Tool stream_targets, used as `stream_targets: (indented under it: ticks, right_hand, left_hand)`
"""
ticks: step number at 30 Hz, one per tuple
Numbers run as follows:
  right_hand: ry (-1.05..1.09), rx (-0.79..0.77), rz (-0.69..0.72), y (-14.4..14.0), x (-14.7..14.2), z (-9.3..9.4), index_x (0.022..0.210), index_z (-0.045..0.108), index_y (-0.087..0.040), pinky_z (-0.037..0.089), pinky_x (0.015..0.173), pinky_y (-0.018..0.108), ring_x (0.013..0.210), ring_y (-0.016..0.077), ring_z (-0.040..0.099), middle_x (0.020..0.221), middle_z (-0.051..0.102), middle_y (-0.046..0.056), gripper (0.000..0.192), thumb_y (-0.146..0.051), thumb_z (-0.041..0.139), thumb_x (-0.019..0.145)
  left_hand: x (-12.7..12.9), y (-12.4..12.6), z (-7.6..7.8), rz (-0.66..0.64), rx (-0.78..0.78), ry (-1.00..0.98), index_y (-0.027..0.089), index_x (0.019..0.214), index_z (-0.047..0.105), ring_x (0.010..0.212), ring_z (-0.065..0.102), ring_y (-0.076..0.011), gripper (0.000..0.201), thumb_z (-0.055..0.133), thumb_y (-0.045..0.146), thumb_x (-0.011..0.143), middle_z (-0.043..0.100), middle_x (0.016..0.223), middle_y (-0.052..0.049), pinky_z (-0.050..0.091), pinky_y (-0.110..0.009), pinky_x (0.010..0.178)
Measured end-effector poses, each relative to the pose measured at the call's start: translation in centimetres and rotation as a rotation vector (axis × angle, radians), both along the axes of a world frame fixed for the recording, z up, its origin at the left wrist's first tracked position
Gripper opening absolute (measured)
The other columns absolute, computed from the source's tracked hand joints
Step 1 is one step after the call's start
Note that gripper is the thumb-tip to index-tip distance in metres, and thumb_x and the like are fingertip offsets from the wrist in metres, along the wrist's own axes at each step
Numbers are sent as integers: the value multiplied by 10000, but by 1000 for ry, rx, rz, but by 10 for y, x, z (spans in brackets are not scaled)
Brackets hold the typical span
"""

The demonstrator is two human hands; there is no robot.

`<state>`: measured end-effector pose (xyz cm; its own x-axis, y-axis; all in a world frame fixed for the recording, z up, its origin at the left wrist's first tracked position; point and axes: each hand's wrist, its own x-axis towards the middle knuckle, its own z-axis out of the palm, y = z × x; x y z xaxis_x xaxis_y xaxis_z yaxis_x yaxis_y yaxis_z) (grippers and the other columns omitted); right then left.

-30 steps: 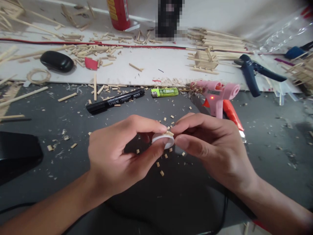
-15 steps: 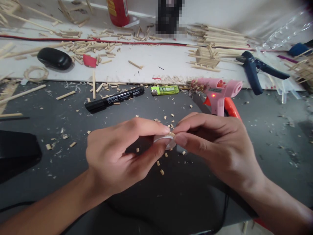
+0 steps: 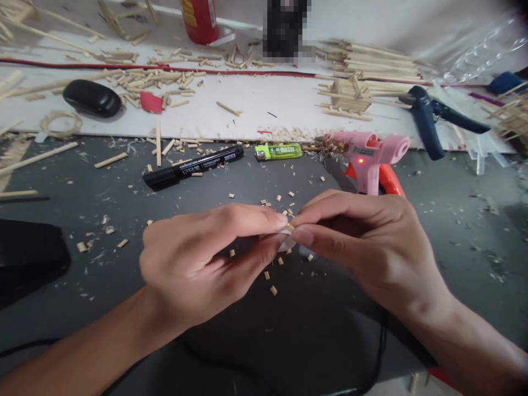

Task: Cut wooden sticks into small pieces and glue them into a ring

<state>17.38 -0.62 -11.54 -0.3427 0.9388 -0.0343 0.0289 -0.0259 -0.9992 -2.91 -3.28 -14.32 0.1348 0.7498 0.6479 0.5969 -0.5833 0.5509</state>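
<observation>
From the head camera, the left hand (image 3: 198, 264) and the right hand (image 3: 363, 247) meet fingertip to fingertip over the dark table (image 3: 82, 308). Between them sits a small white ring (image 3: 287, 240), mostly hidden; the left thumb and forefinger pinch it from one side, and the right thumb and forefinger press a tiny wood chip (image 3: 290, 226) against its top edge. Loose chips lie scattered on the table just below and behind the hands. Farther back lie a black marker (image 3: 192, 166), a green lighter (image 3: 278, 152) and a pink glue gun (image 3: 367, 157) with a red light on. Beyond them a white board (image 3: 247, 113) carries wooden sticks (image 3: 157, 82) and a black case (image 3: 92, 99)
</observation>
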Motion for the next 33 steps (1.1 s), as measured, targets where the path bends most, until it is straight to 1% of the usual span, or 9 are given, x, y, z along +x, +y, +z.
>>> stream_targets:
  ticks: [3, 7, 11, 16, 20, 22, 26, 29, 33]
  right_hand:
    - [-4, 2, 22, 1, 1, 0, 853, 865, -228, 564, 665, 116, 731, 66, 718, 801, 807, -44, 173, -92, 931, 769]
    - [1, -8, 35, 1, 2, 0, 856, 866, -228, 565, 673, 108, 731, 60, 716, 802, 808, -47, 170, -90, 924, 777]
    - [12, -33, 39, 2, 2, 0, 853, 867, -234, 570, 677, 110, 737, 65, 723, 804, 811, -46, 167, -98, 926, 776]
    - [4, -48, 51, 2, 3, 0, 861, 860, -243, 562, 646, 118, 711, 72, 711, 788, 798, -44, 160, -126, 933, 779]
    - [-16, 17, 74, -1, 4, -1, 935, 841, -259, 545, 674, 132, 753, 78, 679, 844, 783, -46, 218, -142, 937, 778]
    - [-31, 49, 58, -2, 3, -2, 929, 829, -261, 533, 684, 147, 767, 84, 664, 846, 771, -44, 175, -158, 911, 813]
    - [-57, 92, 35, -4, -1, -3, 905, 808, -252, 520, 698, 169, 774, 90, 656, 842, 759, -37, 67, -193, 838, 893]
    - [-59, 102, 39, -6, -2, -2, 902, 796, -242, 512, 677, 181, 751, 94, 647, 821, 748, -35, 56, -203, 834, 891]
    - [-73, 101, 28, -7, -3, -1, 870, 785, -236, 506, 668, 174, 729, 87, 644, 790, 741, -44, 79, -213, 861, 872]
  left_hand:
    - [0, 2, 1, -14, 20, 4, 228, 932, 753, 701, 808, -105, 84, 818, 181, 907, 854, 883, 52, 631, -137, 628]
    - [1, 4, 2, -58, 22, -1, 187, 906, 742, 741, 811, -89, 93, 812, 126, 897, 857, 882, 26, 625, -95, 710]
    - [3, 2, 0, -52, 10, -27, 182, 916, 735, 775, 809, -74, 105, 817, 120, 894, 856, 897, 32, 616, -76, 758]
    - [4, -2, -4, -51, -10, -97, 210, 962, 711, 804, 801, -83, 136, 819, 149, 904, 846, 934, 53, 635, -119, 794]
    - [5, -3, -4, -19, -87, -131, 244, 1002, 707, 655, 751, -73, 104, 786, 210, 942, 822, 886, 57, 624, -149, 666]
    - [5, -3, -3, 4, -117, -143, 255, 1011, 713, 623, 741, -78, 109, 785, 218, 938, 815, 869, 58, 623, -162, 649]
    - [4, -3, 0, -13, -151, -144, 262, 1059, 730, 706, 777, -101, 160, 776, 186, 926, 831, 919, 54, 637, -190, 716]
    - [4, -3, 1, -39, -149, -128, 256, 1070, 741, 747, 789, -112, 171, 759, 165, 926, 833, 932, 47, 638, -198, 748]
    - [5, -5, 0, -36, -171, -138, 259, 1046, 742, 704, 780, -99, 175, 795, 170, 905, 826, 890, 64, 632, -181, 719]
